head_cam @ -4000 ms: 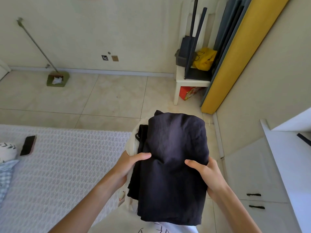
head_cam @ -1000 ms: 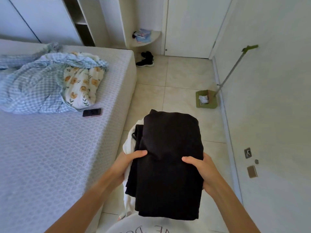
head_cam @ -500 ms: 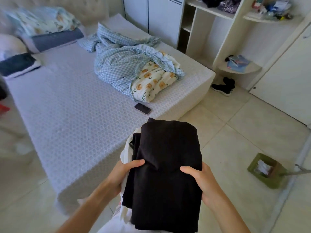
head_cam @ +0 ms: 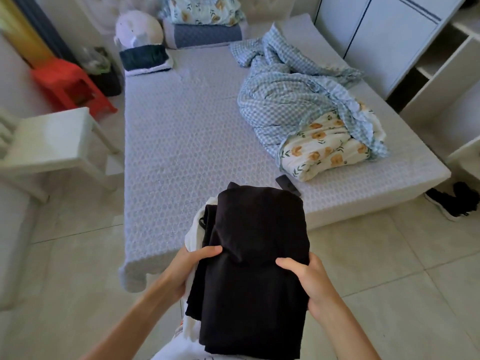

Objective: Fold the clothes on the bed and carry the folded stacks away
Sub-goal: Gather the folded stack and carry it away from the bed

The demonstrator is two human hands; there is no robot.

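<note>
I carry a folded stack of clothes (head_cam: 255,268), black garments on top and a white one (head_cam: 193,236) showing at its left edge, in front of my chest. My left hand (head_cam: 187,266) grips the stack's left side, thumb lying on top. On the right side my right hand (head_cam: 304,278) grips it the same way. Beyond the stack lies the bed (head_cam: 187,141) with a crumpled blue checked quilt (head_cam: 291,100) on its right half. A floral cloth (head_cam: 324,152) lies against the quilt's near end.
A dark phone (head_cam: 285,184) lies near the bed's foot, partly behind the stack. Pillows (head_cam: 205,22) sit at the head. A white chair (head_cam: 49,144) and red stool (head_cam: 70,84) stand left; black shoes (head_cam: 454,201) and white cabinets (head_cam: 389,40) are right. Tiled floor (head_cam: 389,255) surrounds me.
My view has swung left from the wall and door to the whole bed. The stack stays in the same two-handed hold in front of me.
</note>
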